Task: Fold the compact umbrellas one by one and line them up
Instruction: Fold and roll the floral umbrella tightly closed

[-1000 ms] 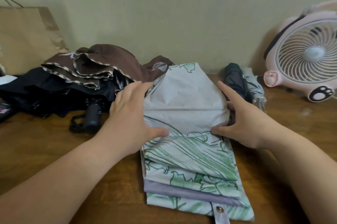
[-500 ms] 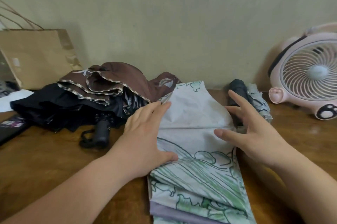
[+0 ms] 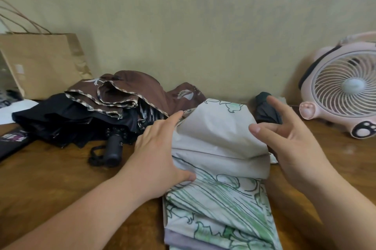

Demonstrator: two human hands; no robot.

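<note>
Green leaf-print fabric umbrella (image 3: pixel 219 148) at front edge of wooden counter (image 3: pixel 50 178), left hand (image 3: pixel 158 160) flat on it, right hand (image 3: pixel 293 148) splayed alongside.

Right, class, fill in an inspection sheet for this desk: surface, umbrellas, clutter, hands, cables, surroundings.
Surface: brown wooden table.
Job's things: white-and-green umbrella lies in the middle, partly folded; brown umbrella heaped on black umbrella at left, both loose; dark folded umbrella at back right.
Clutter: paper bag far left; pink fan far right.
Hands: left hand rests straight-fingered against the white-and-green umbrella's left side; right hand open, fingers spread, by its right edge; contact unclear.
Cables: nothing seen.
Surroundings: beige wall behind.
</note>
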